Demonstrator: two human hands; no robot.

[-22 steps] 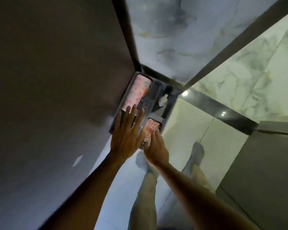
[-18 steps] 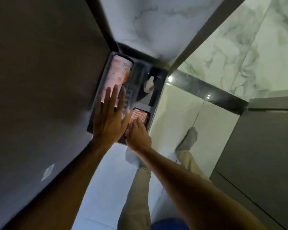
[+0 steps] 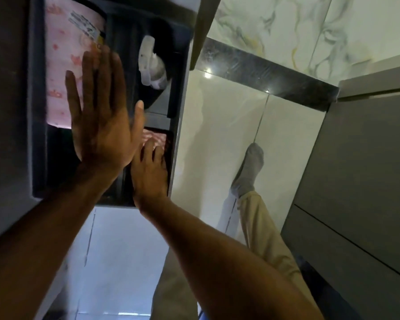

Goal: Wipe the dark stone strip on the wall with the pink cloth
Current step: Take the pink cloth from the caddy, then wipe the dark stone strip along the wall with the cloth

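the left hand (image 3: 102, 116) is spread flat, gripping nothing, over a dark recessed niche (image 3: 36, 112). at its 4 o'clock, the right hand (image 3: 150, 172) is pressed on the pink cloth (image 3: 155, 138); its grip cannot be told. the dark stone strip (image 3: 270, 77) lies at 2 o'clock, well apart.

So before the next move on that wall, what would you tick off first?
1. Pink cloth under the right hand: ok, fingers rest on it.
2. Cloth actually gripped: cannot tell.
3. Left hand free: ok, flat and open against the dark recess.
4. Cloth on the dark stone strip: not ok, the strip lies apart to the right.
5. Strip unobstructed: ok.
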